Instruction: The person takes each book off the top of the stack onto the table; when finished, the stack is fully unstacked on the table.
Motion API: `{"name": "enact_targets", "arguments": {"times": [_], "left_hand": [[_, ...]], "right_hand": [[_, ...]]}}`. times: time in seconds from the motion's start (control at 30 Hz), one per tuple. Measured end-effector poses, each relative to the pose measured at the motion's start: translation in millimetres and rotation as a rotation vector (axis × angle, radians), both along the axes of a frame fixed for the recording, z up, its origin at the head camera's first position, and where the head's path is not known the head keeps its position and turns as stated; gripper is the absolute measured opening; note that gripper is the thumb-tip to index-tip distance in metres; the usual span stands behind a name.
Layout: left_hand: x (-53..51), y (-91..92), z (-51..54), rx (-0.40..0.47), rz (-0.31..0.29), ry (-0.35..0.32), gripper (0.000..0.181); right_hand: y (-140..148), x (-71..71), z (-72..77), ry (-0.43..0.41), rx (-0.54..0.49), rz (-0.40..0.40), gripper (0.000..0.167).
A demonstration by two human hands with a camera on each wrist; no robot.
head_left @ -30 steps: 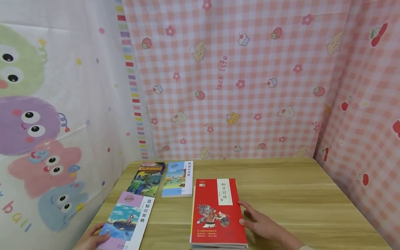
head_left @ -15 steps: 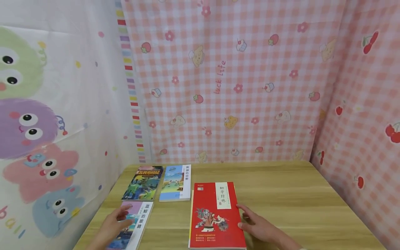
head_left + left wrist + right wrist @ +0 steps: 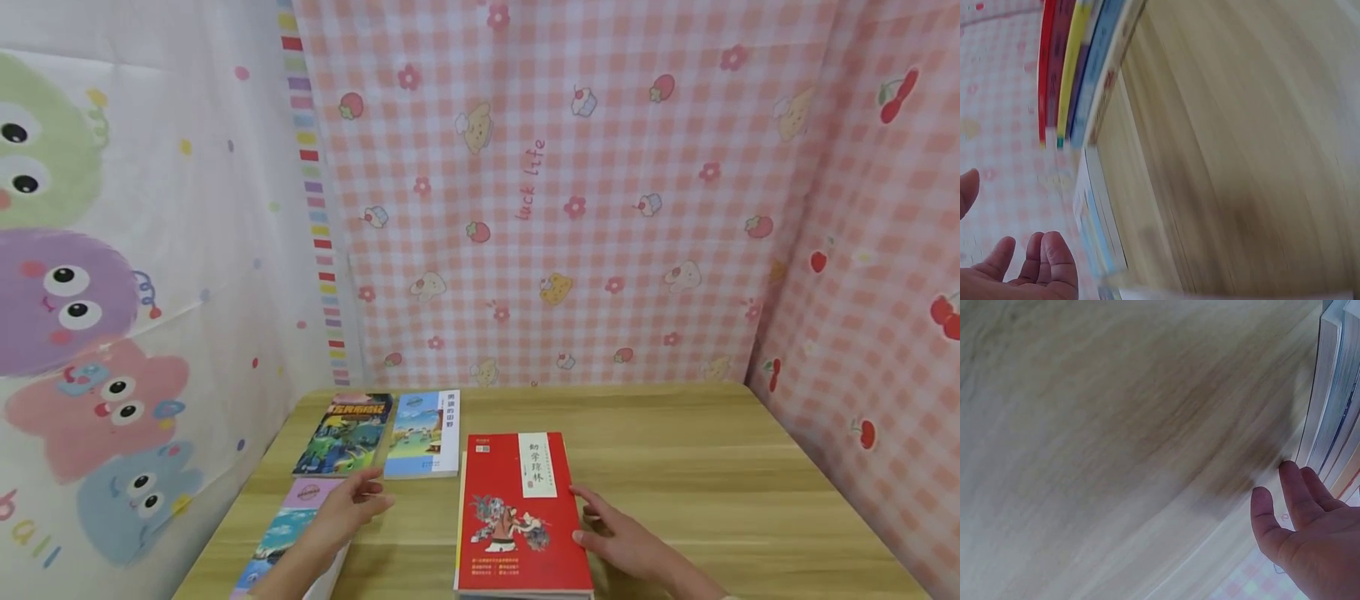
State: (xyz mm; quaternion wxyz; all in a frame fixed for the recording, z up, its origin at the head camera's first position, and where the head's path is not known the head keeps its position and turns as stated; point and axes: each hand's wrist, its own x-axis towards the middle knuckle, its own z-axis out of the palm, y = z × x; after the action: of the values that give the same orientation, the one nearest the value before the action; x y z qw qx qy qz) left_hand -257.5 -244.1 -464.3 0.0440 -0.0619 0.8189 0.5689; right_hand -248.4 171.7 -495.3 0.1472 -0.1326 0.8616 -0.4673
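A stack of books with a red book on top lies in the middle of the table in the head view. My right hand is at its right side, fingers slightly bent, with fingertips against the edge; the right wrist view shows the hand beside the page edges. My left hand hovers over a purple, blue and white book at front left, covering part of it. Its fingers reach toward the stack and hold nothing. Several coloured spines of the stack show in the left wrist view.
Behind the left hand, a dark green illustrated book and a blue and white book lie side by side. The wooden table extends right of the stack. Patterned curtains stand behind and at both sides.
My left hand has let go of the purple, blue and white book and moved right across it toward the stack. That book sits slightly nearer me. The right hand stays by the stack.
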Motion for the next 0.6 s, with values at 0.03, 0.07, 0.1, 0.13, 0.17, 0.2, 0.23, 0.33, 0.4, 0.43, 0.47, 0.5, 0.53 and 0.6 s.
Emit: {"name": "enact_targets", "arguments": {"times": [0.03, 0.07, 0.1, 0.13, 0.17, 0.2, 0.23, 0.33, 0.4, 0.43, 0.47, 0.5, 0.53, 0.6], "left_hand": [[0.2, 5.5, -0.6, 0.017, -0.001, -0.002, 0.062], [0.7, 11.0, -1.3, 0.033, -0.004, 0.005, 0.061], [1.3, 16.3, -1.8, 0.048, -0.007, 0.009, 0.060], [1.8, 22.0, -2.2, 0.059, -0.014, 0.015, 0.059], [2.3, 27.4, -2.7, 0.071, -0.021, 0.019, 0.059], [2.9, 32.5, -3.8, 0.088, -0.028, 0.019, 0.058], [3.6, 37.1, -4.8, 0.099, -0.037, 0.016, 0.059], [5.7, 49.9, -8.9, 0.106, -0.055, 0.002, 0.064], [7.1, 57.8, -13.2, 0.122, -0.076, -0.017, 0.069], [7.7, 61.6, -15.6, 0.125, -0.090, -0.024, 0.071], [8.3, 65.5, -18.4, 0.138, -0.102, -0.035, 0.073], [9.0, 69.1, -21.3, 0.151, -0.116, -0.042, 0.074], [9.6, 72.4, -24.4, 0.167, -0.132, -0.049, 0.074], [10.4, 78.4, -29.7, 0.188, -0.146, -0.074, 0.074]], "right_hand": [[-0.1, 0.2, 0.4, -0.001, -0.003, 0.000, 0.071], [-0.2, 0.4, 0.7, -0.001, -0.005, -0.002, 0.071], [-0.3, 0.6, 0.7, -0.001, -0.008, 0.000, 0.071], [0.0, 0.7, 0.8, -0.001, -0.008, -0.005, 0.072], [0.1, 0.6, 0.7, 0.002, -0.009, -0.005, 0.072], [0.2, 0.6, 0.7, 0.006, -0.009, -0.001, 0.071], [0.1, 0.5, 0.4, 0.009, -0.010, 0.002, 0.071], [-0.7, -0.3, -0.6, 0.021, -0.009, 0.013, 0.071], [-1.1, -0.3, -0.9, 0.024, -0.008, 0.017, 0.071], [-1.1, -0.2, -1.1, 0.027, -0.005, 0.015, 0.071], [-1.1, 0.1, -1.1, 0.025, -0.005, 0.010, 0.071], [-1.0, 0.4, -1.0, 0.020, -0.006, 0.005, 0.071], [-0.8, 0.7, -0.9, 0.014, -0.008, -0.002, 0.072], [-1.0, 0.5, -0.4, 0.008, -0.006, -0.011, 0.072]]}}
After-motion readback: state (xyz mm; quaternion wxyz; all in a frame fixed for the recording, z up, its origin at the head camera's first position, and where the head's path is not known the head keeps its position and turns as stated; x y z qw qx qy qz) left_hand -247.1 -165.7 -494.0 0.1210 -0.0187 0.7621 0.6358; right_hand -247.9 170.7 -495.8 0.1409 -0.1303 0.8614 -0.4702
